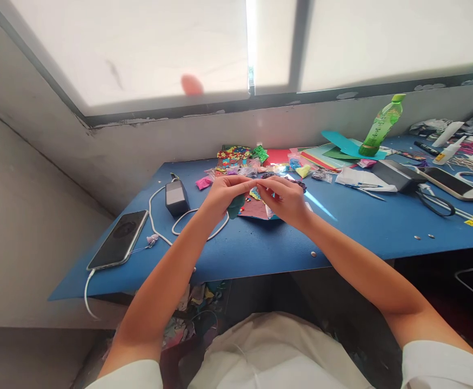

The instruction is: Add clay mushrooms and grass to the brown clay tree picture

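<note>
Over the craft pieces on the blue table, my left hand (228, 193) and my right hand (284, 199) meet at their fingertips, both closed in a pinch. From under my left hand's curled fingers a dark green, soft-looking lump (237, 206) shows, its upper part hidden. Whatever lies between the pinched tips is too small to make out. Below and behind the hands is a reddish-brown board (254, 209) with small coloured bits on it. A dark beaded-looking piece (300, 185) shows just past my right hand.
On the blue table (268, 248), a phone (118, 240) and black adapter (177, 196) with white cables lie left. Small packets, coloured paper (279, 156) and a green bottle (382, 127) stand behind. A black box (398, 175), another phone (455, 182) and a glue bottle (449, 151) are right.
</note>
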A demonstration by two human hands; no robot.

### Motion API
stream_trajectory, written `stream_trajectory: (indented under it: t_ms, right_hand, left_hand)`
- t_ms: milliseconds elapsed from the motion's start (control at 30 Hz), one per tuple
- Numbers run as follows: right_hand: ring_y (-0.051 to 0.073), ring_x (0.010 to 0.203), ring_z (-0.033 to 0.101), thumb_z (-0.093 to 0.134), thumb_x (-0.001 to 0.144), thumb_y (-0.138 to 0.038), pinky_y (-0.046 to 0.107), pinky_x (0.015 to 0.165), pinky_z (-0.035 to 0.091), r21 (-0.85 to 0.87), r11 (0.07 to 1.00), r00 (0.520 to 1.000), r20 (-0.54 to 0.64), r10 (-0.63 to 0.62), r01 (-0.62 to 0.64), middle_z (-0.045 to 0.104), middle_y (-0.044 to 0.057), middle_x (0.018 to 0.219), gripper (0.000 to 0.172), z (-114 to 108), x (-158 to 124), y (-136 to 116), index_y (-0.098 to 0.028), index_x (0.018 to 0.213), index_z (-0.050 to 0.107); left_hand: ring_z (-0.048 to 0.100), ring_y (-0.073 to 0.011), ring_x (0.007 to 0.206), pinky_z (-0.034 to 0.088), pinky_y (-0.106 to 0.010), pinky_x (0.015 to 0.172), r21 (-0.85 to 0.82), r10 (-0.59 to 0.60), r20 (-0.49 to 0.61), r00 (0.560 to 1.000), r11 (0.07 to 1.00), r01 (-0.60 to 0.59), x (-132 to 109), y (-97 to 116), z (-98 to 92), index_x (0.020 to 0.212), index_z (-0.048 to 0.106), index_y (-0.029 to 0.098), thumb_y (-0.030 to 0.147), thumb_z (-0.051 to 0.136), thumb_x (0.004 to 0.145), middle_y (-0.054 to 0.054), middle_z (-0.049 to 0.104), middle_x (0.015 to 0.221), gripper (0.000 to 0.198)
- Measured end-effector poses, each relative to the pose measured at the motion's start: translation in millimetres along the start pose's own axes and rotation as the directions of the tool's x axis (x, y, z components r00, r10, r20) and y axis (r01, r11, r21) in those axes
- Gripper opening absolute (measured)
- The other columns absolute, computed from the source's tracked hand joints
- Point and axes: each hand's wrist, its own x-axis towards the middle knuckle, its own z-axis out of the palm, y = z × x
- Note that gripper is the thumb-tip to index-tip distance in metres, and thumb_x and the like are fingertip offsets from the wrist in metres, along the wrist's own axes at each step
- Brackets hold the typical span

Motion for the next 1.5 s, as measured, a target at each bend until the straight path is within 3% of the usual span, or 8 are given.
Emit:
stream_trajectory:
  t_ms: [167, 433, 600, 867, 1067, 1200, 1367, 1500]
  right_hand:
    - [0.011, 0.061, 0.06, 0.052, 0.094, -0.025, 0.022, 0.06, 0.051, 0.042, 0.999, 0.998, -0.054, -0.016, 0.018, 0.07, 0.004, 0.078, 0.019, -0.2, 0.2, 0.6, -0.02, 0.093, 0.07]
    - [0.011, 0.063, 0.06, 0.053, 0.093, -0.035, 0.024, 0.057, 0.05, 0.138, 0.987, 0.996, -0.019, 0.082, -0.078, 0.07, 0.005, 0.083, 0.022, -2.4, 1.2, -1.1, -0.02, 0.088, 0.069]
    - [0.01, 0.057, 0.056, 0.053, 0.093, -0.032, 0.024, 0.058, 0.049, 0.18, 0.975, 0.992, 0.019, 0.128, -0.129, 0.067, 0.004, 0.079, 0.02, -1.8, 2.4, -3.5, -0.019, 0.081, 0.063]
    - [0.012, 0.064, 0.059, 0.046, 0.095, -0.029, 0.025, 0.063, 0.05, 0.149, 0.985, 0.992, 0.099, 0.075, -0.089, 0.066, 0.005, 0.079, 0.02, -4.8, 2.8, -1.0, -0.02, 0.084, 0.06]
    - [0.012, 0.065, 0.063, 0.049, 0.094, -0.027, 0.024, 0.063, 0.051, 0.151, 0.987, 0.998, 0.014, 0.056, -0.058, 0.069, 0.005, 0.08, 0.02, -4.7, 2.3, -2.6, -0.02, 0.087, 0.066]
    - [0.012, 0.062, 0.062, 0.051, 0.094, -0.028, 0.025, 0.062, 0.051, 0.153, 0.983, 0.995, 0.024, 0.095, -0.097, 0.071, 0.005, 0.083, 0.018, -3.2, 2.0, -3.0, -0.02, 0.09, 0.067]
    - [0.011, 0.059, 0.06, 0.052, 0.092, -0.021, 0.023, 0.058, 0.049, 0.109, 0.994, 0.999, -0.044, 0.014, -0.009, 0.072, 0.004, 0.081, 0.016, -2.1, 1.5, -1.7, -0.02, 0.089, 0.068]
    - [0.01, 0.058, 0.058, 0.054, 0.091, -0.021, 0.022, 0.054, 0.046, 0.068, 0.997, 0.999, -0.036, 0.028, -0.026, 0.07, 0.003, 0.08, 0.013, -0.9, 0.9, -4.2, -0.02, 0.088, 0.066]
  left_hand:
    - [0.041, -0.0064, 0.044, 0.033, -0.022, 0.041, -0.014, 0.062, -0.027, 0.998, 0.998, -0.062, 0.1, -0.6, -0.8, 0.061, 0.072, 0.018, 0.043, 0.084, 0.051, 0.003, 0.049, 0.047, 0.03]
    - [0.044, -0.0072, 0.045, 0.035, -0.022, 0.041, 0.083, 0.106, -0.043, 0.993, 0.991, -0.102, -2.2, 3.6, 0.6, 0.062, 0.071, 0.016, 0.042, 0.083, 0.052, 0.002, 0.053, 0.049, 0.03]
    - [0.043, -0.0069, 0.046, 0.034, -0.021, 0.041, 0.112, 0.133, -0.031, 0.991, 0.985, -0.129, -2.0, 2.5, -1.4, 0.062, 0.071, 0.016, 0.042, 0.082, 0.055, 0.003, 0.052, 0.049, 0.029]
    - [0.042, -0.0068, 0.044, 0.033, -0.021, 0.039, 0.104, 0.067, 0.033, 0.997, 0.992, -0.07, 1.3, -0.3, -5.2, 0.064, 0.07, 0.017, 0.043, 0.081, 0.055, 0.003, 0.051, 0.049, 0.03]
    - [0.043, -0.0069, 0.044, 0.035, -0.021, 0.04, 0.073, 0.068, 0.055, 0.996, 0.995, -0.072, 2.3, 0.3, -4.0, 0.062, 0.067, 0.017, 0.04, 0.076, 0.06, 0.003, 0.05, 0.049, 0.025]
    - [0.043, -0.0065, 0.043, 0.034, -0.02, 0.039, 0.048, 0.041, 0.076, 0.996, 0.998, -0.045, 2.6, 0.4, -3.0, 0.062, 0.065, 0.017, 0.039, 0.076, 0.061, 0.003, 0.049, 0.049, 0.025]
    - [0.044, -0.0066, 0.043, 0.035, -0.019, 0.038, 0.014, 0.024, 0.085, 0.996, 1.0, -0.025, 3.0, -0.4, -1.7, 0.063, 0.064, 0.016, 0.04, 0.079, 0.059, 0.003, 0.05, 0.05, 0.029]
    - [0.044, -0.0064, 0.042, 0.035, -0.019, 0.037, 0.017, 0.026, 0.061, 0.998, 0.999, -0.027, 2.7, 0.1, -0.8, 0.065, 0.065, 0.016, 0.04, 0.079, 0.06, 0.003, 0.051, 0.051, 0.028]
